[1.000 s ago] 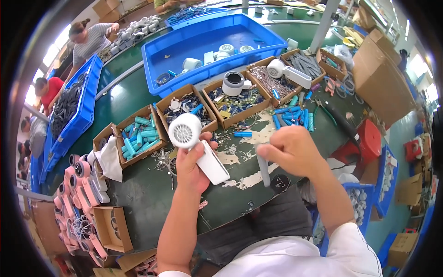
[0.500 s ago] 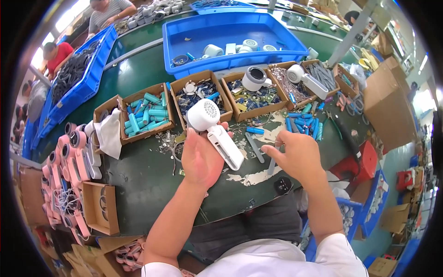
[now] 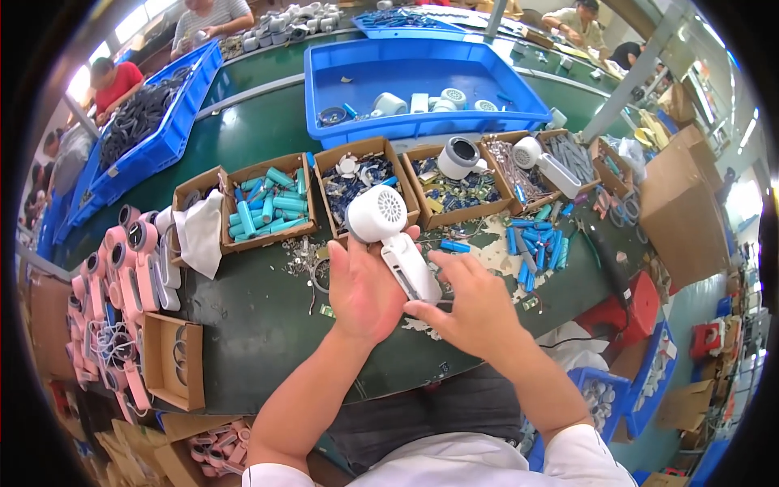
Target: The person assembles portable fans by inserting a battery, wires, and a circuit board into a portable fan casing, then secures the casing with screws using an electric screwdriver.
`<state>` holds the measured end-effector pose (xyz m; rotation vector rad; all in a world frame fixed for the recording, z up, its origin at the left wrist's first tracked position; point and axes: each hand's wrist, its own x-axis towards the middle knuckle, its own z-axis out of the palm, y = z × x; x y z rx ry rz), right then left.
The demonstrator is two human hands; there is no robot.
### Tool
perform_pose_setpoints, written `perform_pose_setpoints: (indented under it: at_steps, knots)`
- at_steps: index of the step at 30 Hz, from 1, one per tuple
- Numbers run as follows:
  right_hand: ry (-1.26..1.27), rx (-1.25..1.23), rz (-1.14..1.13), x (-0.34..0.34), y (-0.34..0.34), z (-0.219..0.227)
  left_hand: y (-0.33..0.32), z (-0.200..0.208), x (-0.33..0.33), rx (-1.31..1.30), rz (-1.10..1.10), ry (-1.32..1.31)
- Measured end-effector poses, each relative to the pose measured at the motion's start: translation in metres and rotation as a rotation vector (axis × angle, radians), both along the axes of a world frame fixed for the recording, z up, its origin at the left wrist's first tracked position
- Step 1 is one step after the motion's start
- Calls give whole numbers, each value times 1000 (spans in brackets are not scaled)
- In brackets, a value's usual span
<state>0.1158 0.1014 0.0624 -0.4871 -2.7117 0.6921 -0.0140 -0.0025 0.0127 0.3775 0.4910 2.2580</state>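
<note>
A white handheld fan (image 3: pixel 380 213) lies tilted across my left hand (image 3: pixel 362 296), its round slotted head up and its handle running down to the right. A long hollow shows in the handle, with dark parts inside. My left palm faces up, the fingers mostly hidden behind the fan. At the handle's lower end is my right hand (image 3: pixel 477 304), thumb below and fingers along the right side, closing around it. Just beyond the right fingers lies a blue cylindrical battery cell (image 3: pixel 455 246). A loose pile of blue cells (image 3: pixel 540 245) is farther right.
Cardboard boxes hold teal cells (image 3: pixel 280 203), circuit boards (image 3: pixel 454 191) and wires. Behind them stands a large blue bin (image 3: pixel 430 134) with fan parts. Pink fans (image 3: pixel 122 280) are stacked left, beside an open cardboard box (image 3: pixel 195 365). Pliers (image 3: pixel 591 239) lie right. Other people work farther back.
My right hand has moved left from over the table to the fan's handle. The fan and my left hand have shifted slightly right and down in view; the whole view has shifted too.
</note>
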Motion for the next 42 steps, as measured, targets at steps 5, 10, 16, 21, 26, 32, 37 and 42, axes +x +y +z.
perform_pose_setpoints:
  at_steps: [5, 10, 16, 21, 26, 32, 37, 42]
  knots:
    - [104, 22, -37, -4, -8, -2, 1, 3, 5, 12, -80, 71]
    - [225, 119, -89, -1, -7, -3, 0, -6, 4, -147, -44, -63]
    - [365, 228, -67, 2, -5, -9, 4, -5, 6, -287, 0, -38]
    - [557, 265, -61, 13, -2, 2, 5, -8, -2, -232, 49, -183]
    - [153, 206, -235, 48, 31, -8, 0, 0, -2, -206, 75, -128]
    - [-40, 226, -286, 55, 38, -19, 3, -2, 3, -247, 28, -50]
    - [208, 143, -223, 50, 37, -10, 2, 2, 4, -173, -72, -59]
    - [366, 8, -69, 40, 24, 1, 5, 1, 12, -154, -114, -66]
